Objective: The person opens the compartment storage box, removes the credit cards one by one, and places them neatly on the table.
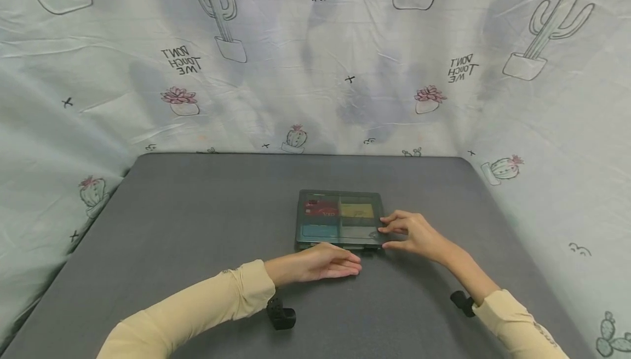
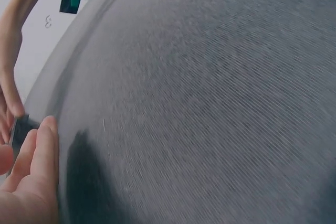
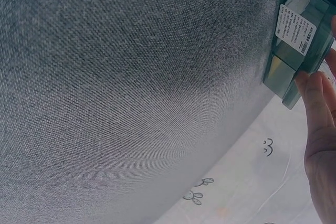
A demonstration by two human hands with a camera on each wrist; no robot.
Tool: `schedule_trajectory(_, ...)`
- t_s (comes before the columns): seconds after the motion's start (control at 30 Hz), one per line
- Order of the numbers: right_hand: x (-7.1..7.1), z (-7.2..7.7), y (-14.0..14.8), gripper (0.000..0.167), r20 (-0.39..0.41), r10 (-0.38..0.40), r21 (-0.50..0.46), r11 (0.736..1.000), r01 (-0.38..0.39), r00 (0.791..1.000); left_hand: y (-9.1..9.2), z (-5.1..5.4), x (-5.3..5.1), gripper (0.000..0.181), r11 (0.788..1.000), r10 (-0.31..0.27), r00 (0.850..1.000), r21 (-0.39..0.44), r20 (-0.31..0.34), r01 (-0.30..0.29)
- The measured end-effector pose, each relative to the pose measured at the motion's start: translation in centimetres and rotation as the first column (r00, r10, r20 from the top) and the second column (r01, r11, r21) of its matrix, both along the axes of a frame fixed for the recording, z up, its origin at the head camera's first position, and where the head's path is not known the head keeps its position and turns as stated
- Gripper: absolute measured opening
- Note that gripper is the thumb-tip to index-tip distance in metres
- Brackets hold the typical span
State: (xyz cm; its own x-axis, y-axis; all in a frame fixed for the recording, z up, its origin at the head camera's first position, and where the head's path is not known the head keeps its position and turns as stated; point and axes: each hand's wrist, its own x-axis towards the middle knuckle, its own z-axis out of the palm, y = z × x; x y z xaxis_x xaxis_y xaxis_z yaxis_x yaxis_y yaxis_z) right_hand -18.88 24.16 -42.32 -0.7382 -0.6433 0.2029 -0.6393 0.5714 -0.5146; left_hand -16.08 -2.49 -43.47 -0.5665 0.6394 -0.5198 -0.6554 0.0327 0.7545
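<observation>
A flat, dark see-through plastic case lies on the grey table, its lid down. Through the lid show several compartments with cards: a red card, a yellow card and a blue card. At the case's right edge, my right hand grips it with bent fingers, the thumb by the front corner. A white printed label shows on the case in the right wrist view. Just in front of the case is my left hand, fingers straight and holding nothing; whether it touches the case is unclear.
The grey table spreads out around the case. White cloth printed with cacti hangs behind it and along both sides. Black wrist cameras hang under the left forearm and right forearm.
</observation>
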Motion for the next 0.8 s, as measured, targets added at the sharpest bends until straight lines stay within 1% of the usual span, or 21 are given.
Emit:
schedule_trajectory(0.2, 1.0, -0.6, -0.5, 0.030, -0.032, -0.009, -0.002, 1.000, 0.009, 0.999, 1.6, -0.7, 0.5, 0.040, 0.998, -0.005, 0.999, 0.060, 0.054, 0.002)
schedule_trajectory(0.3, 1.4, -0.9, -0.7, 0.030, -0.047, -0.013, -0.004, 1.000, 0.013, 0.999, 2.2, -1.1, 0.8, 0.043, 0.996, 0.003, 0.997, 0.092, 0.073, -0.010)
schedule_trajectory(0.57, 1.3, -0.6, -0.9, 0.031, -0.037, -0.008, -0.002, 1.000, 0.008, 0.999, 3.3, -0.9, 0.9, 0.048, 0.989, 0.061, 0.989, 0.128, 0.137, -0.079)
schedule_trajectory(0.63, 1.3, -0.5, -1.0, 0.031, -0.037, -0.013, 0.001, 1.000, 0.013, 0.999, 3.5, -1.0, 0.9, 0.049, 0.982, 0.084, 0.983, 0.155, 0.164, -0.109)
schedule_trajectory(0.73, 1.3, -0.4, -1.0, 0.031, -0.039, -0.018, 0.003, 1.000, 0.018, 0.999, 3.9, -0.9, 1.1, 0.051, 0.964, 0.119, 0.968, 0.209, 0.219, -0.166)
schedule_trajectory(0.8, 1.3, -0.4, -0.9, 0.031, -0.032, -0.020, 0.004, 1.000, 0.020, 0.999, 4.2, -0.8, 1.1, 0.052, 0.955, 0.130, 0.961, 0.231, 0.243, -0.187)
